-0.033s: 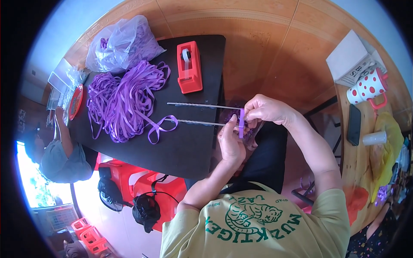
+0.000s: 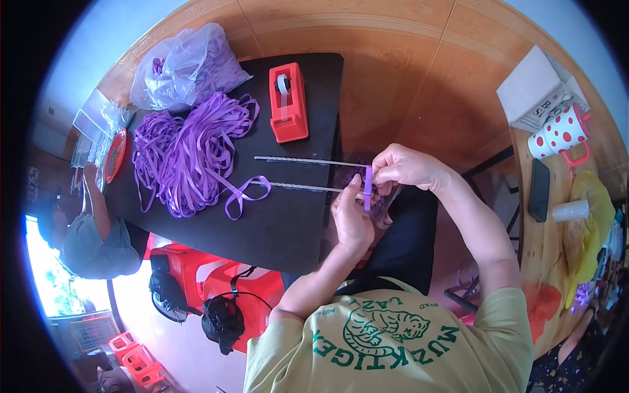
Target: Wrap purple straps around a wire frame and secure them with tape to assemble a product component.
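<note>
Two thin twisted metal rods (image 2: pixel 298 160) stick out side by side over the near-right edge of the black table (image 2: pixel 275 226). A band of purple ribbon (image 2: pixel 368 188) stretches across both rods near their right ends. My left hand (image 2: pixel 352 215) is closed on the band from the left, thumb raised beside it. On the other side, the fingers of my right hand (image 2: pixel 409 169) pinch at the ribbon close to the upper rod; their tips are partly hidden. A loop of loose ribbon (image 2: pixel 247 195) lies by the lower rod, near a large heap of purple ribbon (image 2: pixel 190 157).
A red tape dispenser (image 2: pixel 288 105) and a plastic bag of ribbon (image 2: pixel 190 69) stand at the back of the table. Another person's arm (image 2: pixel 97 203) is at the left, by a red tray (image 2: pixel 116 155). A wooden table at right holds a phone (image 2: pixel 538 190) and a dotted mug (image 2: pixel 559 131).
</note>
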Demonstrator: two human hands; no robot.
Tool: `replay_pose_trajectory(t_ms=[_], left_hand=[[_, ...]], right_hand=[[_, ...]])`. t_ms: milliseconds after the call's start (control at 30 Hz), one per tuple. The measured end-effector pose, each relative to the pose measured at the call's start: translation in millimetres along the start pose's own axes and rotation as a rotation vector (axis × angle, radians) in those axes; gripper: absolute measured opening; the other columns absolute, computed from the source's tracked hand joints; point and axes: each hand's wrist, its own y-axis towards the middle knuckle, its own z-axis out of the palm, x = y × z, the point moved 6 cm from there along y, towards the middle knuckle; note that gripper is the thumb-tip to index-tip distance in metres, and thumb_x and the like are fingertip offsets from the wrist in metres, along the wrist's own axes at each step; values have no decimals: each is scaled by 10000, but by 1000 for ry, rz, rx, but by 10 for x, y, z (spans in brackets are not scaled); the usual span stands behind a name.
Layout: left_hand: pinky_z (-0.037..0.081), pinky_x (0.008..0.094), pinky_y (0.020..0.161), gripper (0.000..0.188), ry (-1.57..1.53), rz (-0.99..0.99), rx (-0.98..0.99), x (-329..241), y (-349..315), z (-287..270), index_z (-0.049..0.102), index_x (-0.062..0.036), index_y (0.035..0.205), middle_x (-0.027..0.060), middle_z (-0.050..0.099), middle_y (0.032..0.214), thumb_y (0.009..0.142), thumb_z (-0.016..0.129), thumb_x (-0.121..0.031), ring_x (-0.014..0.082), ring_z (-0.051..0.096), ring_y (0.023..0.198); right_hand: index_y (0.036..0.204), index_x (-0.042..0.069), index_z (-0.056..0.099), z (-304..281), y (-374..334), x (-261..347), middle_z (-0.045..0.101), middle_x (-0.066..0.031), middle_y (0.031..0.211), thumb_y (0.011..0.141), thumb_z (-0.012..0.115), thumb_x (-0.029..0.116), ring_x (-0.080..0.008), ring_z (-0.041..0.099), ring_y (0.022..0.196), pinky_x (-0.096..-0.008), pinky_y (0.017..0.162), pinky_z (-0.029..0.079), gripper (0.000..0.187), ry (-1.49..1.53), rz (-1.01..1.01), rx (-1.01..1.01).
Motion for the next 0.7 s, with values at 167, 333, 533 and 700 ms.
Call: replay_pose_trajectory(t_ms=[167,333,533,700], left_hand=[[455,242,547,198,106,96,-84,48,89,-129,638,-55,694,50,632,676,864,661,-154,115,566,560],[447,235,541,184,91,82,-115,47,81,-88,639,-55,692,41,631,667,870,631,-100,105,564,556],[470,255,558,110,161,96,-109,55,109,-144,639,-2,806,55,601,666,856,609,-95,135,556,556],[472,257,546,106,185,114,-139,39,106,-170,637,3,814,51,588,645,852,606,-91,136,545,523]], right_hand=[[763,-13,672,28,-4,29,634,-49,673,814,571,49,-112,611,637,-245,635,495,129,6,-18,-10],[731,-8,653,-7,-11,20,627,-35,663,814,575,52,-103,607,633,-241,634,492,129,-41,-45,-16],[803,-13,662,-69,8,-42,644,-34,712,822,581,-6,-106,625,681,-260,683,509,84,-63,-71,100],[873,-21,665,-93,225,-134,658,-38,767,803,622,-46,-113,632,744,-261,738,506,86,-19,-152,272]])
